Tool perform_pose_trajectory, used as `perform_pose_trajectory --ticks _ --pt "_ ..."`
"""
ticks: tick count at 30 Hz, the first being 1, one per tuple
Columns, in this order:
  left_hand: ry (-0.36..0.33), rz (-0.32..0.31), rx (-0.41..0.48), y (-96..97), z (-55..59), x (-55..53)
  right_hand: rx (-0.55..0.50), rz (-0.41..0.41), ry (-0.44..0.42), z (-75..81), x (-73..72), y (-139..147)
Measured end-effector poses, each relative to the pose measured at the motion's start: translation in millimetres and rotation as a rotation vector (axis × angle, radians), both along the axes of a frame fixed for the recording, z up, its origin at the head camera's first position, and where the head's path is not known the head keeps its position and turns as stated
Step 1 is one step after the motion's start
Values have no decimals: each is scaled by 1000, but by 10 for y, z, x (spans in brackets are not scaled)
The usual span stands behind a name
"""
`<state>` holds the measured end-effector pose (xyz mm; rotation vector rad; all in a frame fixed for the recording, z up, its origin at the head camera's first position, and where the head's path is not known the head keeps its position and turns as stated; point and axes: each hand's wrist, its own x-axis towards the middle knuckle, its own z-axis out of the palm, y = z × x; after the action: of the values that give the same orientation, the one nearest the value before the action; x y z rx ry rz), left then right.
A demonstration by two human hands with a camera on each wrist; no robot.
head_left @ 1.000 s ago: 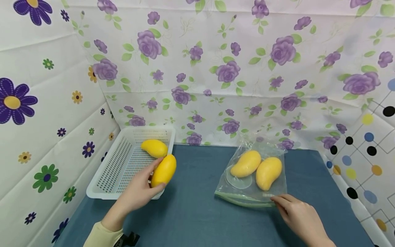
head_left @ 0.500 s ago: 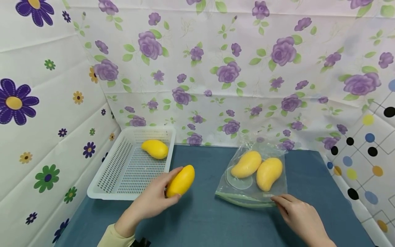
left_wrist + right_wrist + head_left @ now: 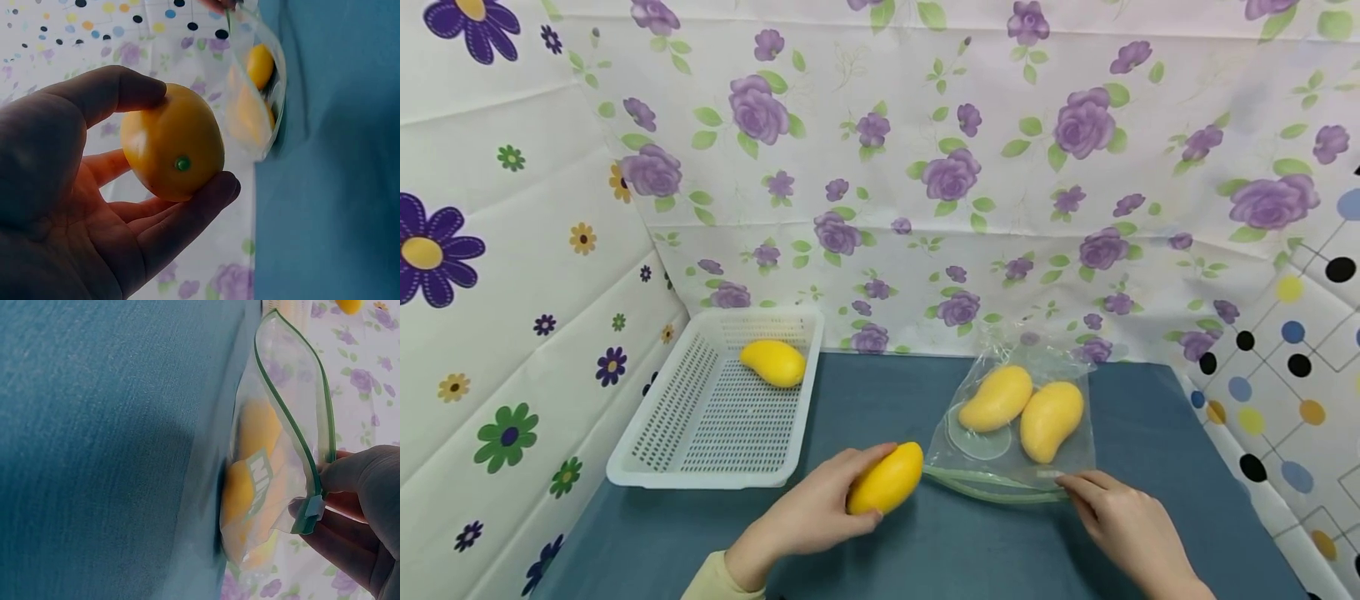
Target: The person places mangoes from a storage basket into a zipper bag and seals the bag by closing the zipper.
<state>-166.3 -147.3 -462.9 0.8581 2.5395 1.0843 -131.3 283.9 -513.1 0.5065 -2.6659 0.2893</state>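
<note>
My left hand (image 3: pixel 822 506) grips a yellow mango (image 3: pixel 887 478) above the table, left of the bag's mouth. In the left wrist view, thumb and fingers clasp the mango (image 3: pixel 175 147), whose green stem tip faces the camera. A clear zip bag (image 3: pixel 951 446) lies on the table with two mangoes inside, one on the left (image 3: pixel 997 399) and one on the right (image 3: pixel 1051 421). My right hand (image 3: pixel 1126 527) pinches the bag's green-edged mouth at its right corner, by the slider (image 3: pixel 315 507). The right wrist view shows the bag's mouth (image 3: pixel 294 419) parted.
A white perforated basket (image 3: pixel 715 482) stands at the left with one mango (image 3: pixel 773 363) in it. Blue cloth (image 3: pixel 865 392) covers the table. Flower-patterned sheets (image 3: pixel 880 192) rise behind and at the left, and a dotted sheet (image 3: pixel 1292 400) at the right.
My left hand has carried the mango from the basket's right edge rightward and nearer, to beside the bag's mouth. The right hand keeps its hold on the bag's corner.
</note>
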Motion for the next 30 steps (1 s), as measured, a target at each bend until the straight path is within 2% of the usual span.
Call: perform_pose_trajectory --ticks 9,15,21,30 --pt "-30 -85 -22 236 -111 35 -3 -3 -10 6 15 -8" --pt "-48 -134 -60 443 -233 36 -4 -2 -7 3 9 -7" --pt "-77 -142 -102 632 -352 -4 -2 -14 -18 3 -1 -2" --pt "-80 -144 -144 815 -431 -41 -6 -20 -30 5 5 12"
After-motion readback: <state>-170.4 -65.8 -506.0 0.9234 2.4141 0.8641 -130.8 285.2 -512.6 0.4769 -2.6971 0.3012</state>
